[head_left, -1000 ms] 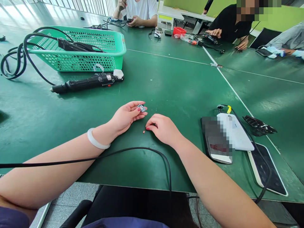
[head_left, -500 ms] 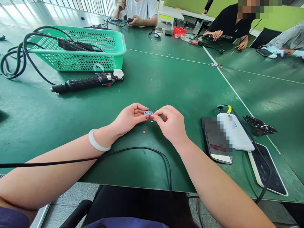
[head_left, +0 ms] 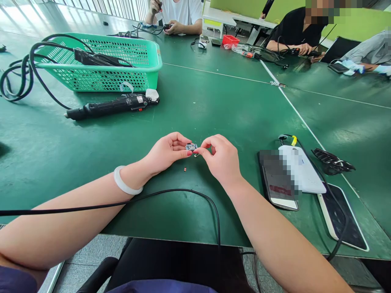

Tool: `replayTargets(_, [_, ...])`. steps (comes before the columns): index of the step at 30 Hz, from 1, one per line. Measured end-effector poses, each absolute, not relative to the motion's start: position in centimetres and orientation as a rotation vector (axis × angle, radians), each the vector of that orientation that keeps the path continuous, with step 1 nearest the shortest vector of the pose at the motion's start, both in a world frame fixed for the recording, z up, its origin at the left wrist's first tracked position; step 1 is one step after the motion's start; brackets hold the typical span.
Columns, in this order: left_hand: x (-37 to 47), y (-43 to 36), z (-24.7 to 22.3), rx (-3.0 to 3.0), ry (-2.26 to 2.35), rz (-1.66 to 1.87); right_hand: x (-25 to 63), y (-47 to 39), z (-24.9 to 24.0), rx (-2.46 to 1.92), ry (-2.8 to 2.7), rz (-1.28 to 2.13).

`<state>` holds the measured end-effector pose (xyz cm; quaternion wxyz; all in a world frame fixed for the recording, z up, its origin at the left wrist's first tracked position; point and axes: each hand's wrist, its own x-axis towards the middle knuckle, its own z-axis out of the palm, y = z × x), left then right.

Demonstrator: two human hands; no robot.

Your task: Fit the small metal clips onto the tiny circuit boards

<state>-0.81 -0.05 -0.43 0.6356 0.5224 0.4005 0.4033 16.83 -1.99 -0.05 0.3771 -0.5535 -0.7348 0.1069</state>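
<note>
A tiny circuit board is held just above the green table, its face covered with small parts. The thumb and fingers of my left hand are closed on its left side. At its right edge my right hand pinches with thumb and forefinger; the fingertips partly hide the contact. A small metal piece shows just under the right fingertips, and whether it is attached to the board I cannot tell. On the table below lies a tiny orange piece.
A green basket with a black cabled device stands far left, a black electric screwdriver before it. Phones and a white card-like object lie right. A black cable crosses the front. Other people sit across the table.
The board has tilted a little in my fingers, so more of its face shows. At the far right, a co-worker's hands have moved right with a black tool.
</note>
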Motion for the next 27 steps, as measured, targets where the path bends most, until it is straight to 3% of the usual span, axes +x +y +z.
replayTargets(5, [-0.9, 0.4, -0.7, 0.979, 0.87, 0.986, 17.0, -2.1, 0.1, -1.391, -1.845, 0.364])
replayTargets(11, [-1.1, 0.8, -0.7, 0.789, 0.932, 1.092, 16.3, -2.4, -0.7, -1.221, -2.374, 0.658])
replayTargets(27, [-1.0, 0.7, -0.9, 0.861, 0.946, 1.037, 16.2, -2.1, -1.2, -1.249, -2.474, 0.588])
